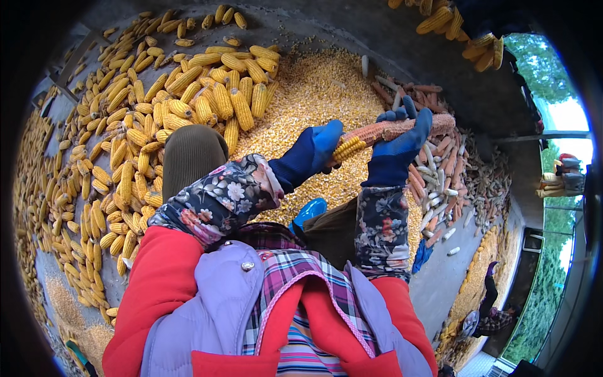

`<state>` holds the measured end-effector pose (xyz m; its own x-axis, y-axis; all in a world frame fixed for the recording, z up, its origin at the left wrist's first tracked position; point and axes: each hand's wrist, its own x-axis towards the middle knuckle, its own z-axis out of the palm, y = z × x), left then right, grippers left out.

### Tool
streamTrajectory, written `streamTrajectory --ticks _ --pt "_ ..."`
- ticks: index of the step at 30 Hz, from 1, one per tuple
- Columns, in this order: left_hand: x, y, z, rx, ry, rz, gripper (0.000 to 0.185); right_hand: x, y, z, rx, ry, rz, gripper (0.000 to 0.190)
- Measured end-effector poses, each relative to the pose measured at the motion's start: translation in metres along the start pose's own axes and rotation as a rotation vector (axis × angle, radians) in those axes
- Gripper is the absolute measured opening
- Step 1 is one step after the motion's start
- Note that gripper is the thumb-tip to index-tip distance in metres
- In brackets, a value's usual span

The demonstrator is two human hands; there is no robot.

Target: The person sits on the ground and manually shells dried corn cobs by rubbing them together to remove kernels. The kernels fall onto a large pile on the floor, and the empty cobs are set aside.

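Note:
My left hand (321, 143), in a blue rubber-coated glove, grips a partly shelled corn cob (351, 147). A patch of yellow kernels stays on its lower side; the rest of its visible surface is bare and pinkish. My right hand (404, 135), gloved alike, holds a bare pink corn cob (443, 123) that meets the first one between my hands. My fingers partly hide where the two cobs touch. Beneath both hands spreads a heap of loose corn kernels (325, 94).
Unshelled corn ears (221, 99) are piled to the left and beyond my knee (194, 146). Shelled cobs (447, 162) lie heaped at right, near a blue cloth (422, 257). A blue shoe (308, 212) rests by the kernels. Another person (494, 320) is at far right.

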<state>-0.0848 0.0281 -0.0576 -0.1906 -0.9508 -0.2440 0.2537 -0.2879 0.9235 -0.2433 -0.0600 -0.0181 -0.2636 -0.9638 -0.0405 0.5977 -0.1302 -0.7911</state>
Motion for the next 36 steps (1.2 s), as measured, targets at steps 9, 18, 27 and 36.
streamTrajectory --ticks 9,18,27,36 --pt "0.003 -0.010 -0.010 -0.074 -0.184 0.149 0.064 0.004 -0.007 -0.001 0.066 -0.036 -0.001 0.056" --pt "0.001 -0.019 -0.016 0.181 -0.085 0.203 0.045 0.004 -0.006 -0.001 0.111 -0.133 0.053 0.057" --pt "0.010 -0.011 -0.013 0.062 -0.071 0.369 0.058 0.004 -0.006 -0.006 0.098 -0.093 0.011 0.057" --pt "-0.017 0.003 -0.002 0.232 -0.078 0.382 0.063 0.015 -0.005 -0.018 0.174 -0.095 0.096 0.059"
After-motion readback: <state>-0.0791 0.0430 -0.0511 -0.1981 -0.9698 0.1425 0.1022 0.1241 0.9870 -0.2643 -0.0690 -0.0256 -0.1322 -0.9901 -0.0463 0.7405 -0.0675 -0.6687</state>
